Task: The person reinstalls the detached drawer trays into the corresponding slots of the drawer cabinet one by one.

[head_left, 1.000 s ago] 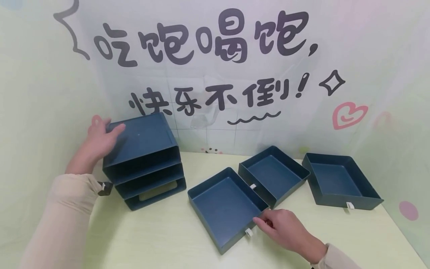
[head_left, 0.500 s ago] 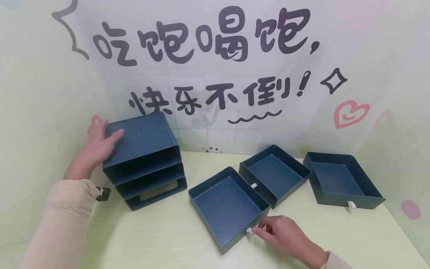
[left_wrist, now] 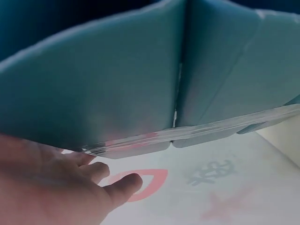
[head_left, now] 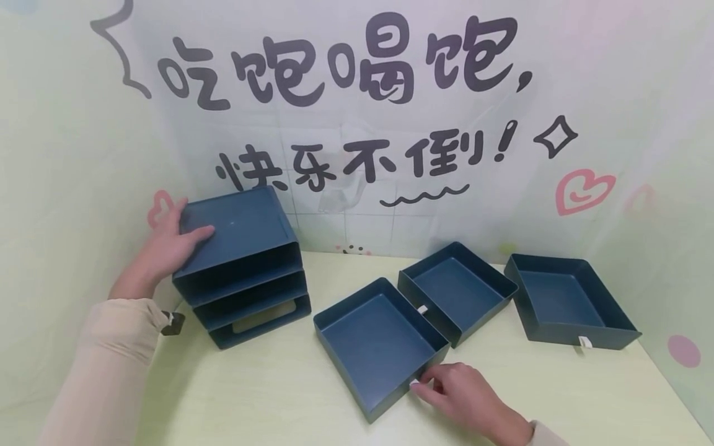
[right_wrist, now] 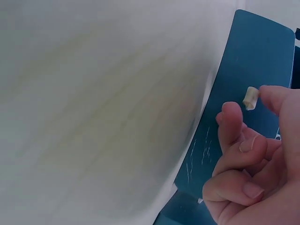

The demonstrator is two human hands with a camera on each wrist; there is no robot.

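At the left in the head view stands a dark blue drawer cabinet [head_left: 240,235] with several open slots facing forward. My left hand [head_left: 167,244] rests at its upper left edge, thumb lying on the top, fingers spread; the cabinet wall [left_wrist: 108,84] fills the left wrist view. A shallow blue drawer [head_left: 379,347] lies loose at front centre with a small pale pull tab [right_wrist: 251,98] on its front. My right hand [head_left: 465,393] is at that tab, thumb touching it, index finger on the other side with a small gap, remaining fingers loosely curled.
Behind the front drawer lies a second blue drawer [head_left: 454,291], close against it. A third drawer [head_left: 566,300] is farther right by the wall. All sit on a pale table [head_left: 251,396], with a printed cloth backdrop [head_left: 357,80] behind.
My right hand has moved slightly down and left, from the drawer's front corner to its pull tab. The left hand has shifted slightly on the cabinet top; cabinet and drawers stay put.
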